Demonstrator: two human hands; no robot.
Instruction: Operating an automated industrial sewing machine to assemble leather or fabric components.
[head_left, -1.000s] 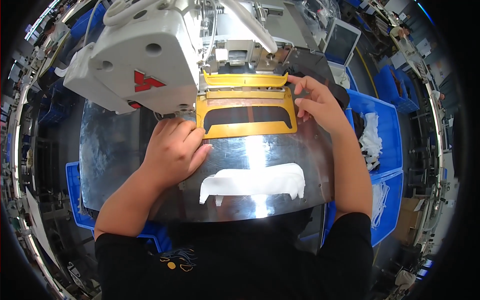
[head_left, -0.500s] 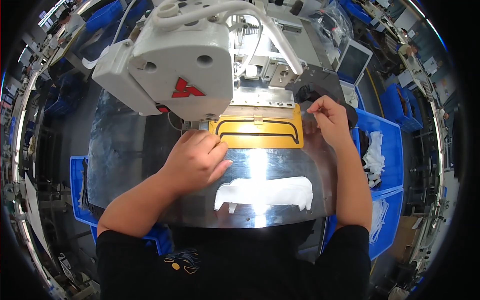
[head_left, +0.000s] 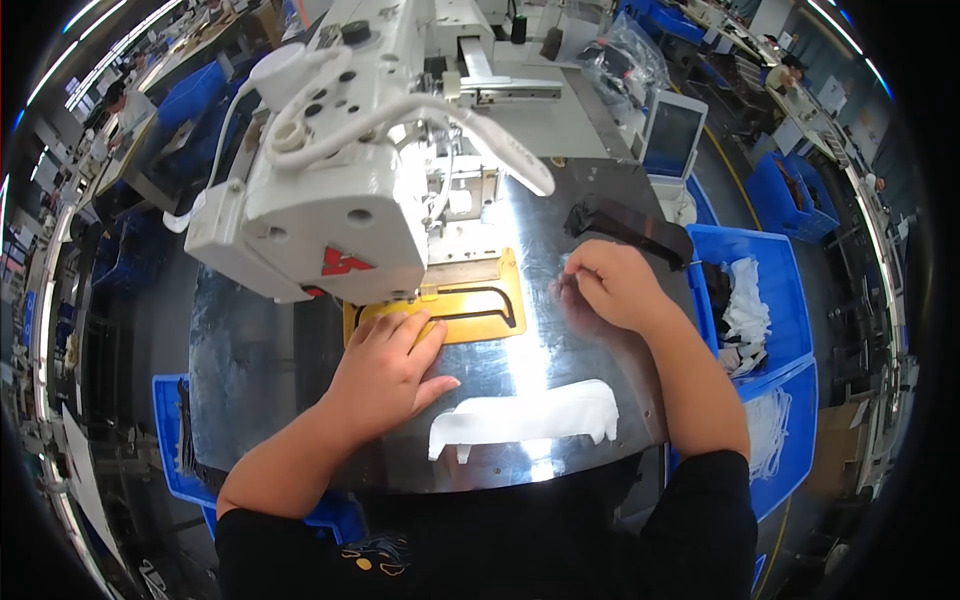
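Observation:
My left hand (head_left: 388, 372) lies with its fingers stretched out on the near left part of a yellow plate (head_left: 475, 329) with a black-edged curved slot. The plate sits partly under the head of a white sewing machine (head_left: 330, 225). My right hand (head_left: 618, 288) is raised over the metal table to the right of the plate, thumb and fingertips pinched together; whatever they may hold is too small to make out. Closer to me lies a small stack of white cut pieces (head_left: 530, 414), untouched. Dark strips of material (head_left: 630, 222) rest just beyond my right hand.
Blue bins (head_left: 790, 300) with white and dark pieces stand along the right side. Another blue bin (head_left: 172, 440) is at the left table edge. A screen (head_left: 672, 135) stands at the back right, near a clear plastic bag (head_left: 625, 60). Other people work further off.
The yellow plate has moved left, further under the machine head. My left hand has flattened onto it. My right hand has come nearer and left, still pinched. The view has tilted.

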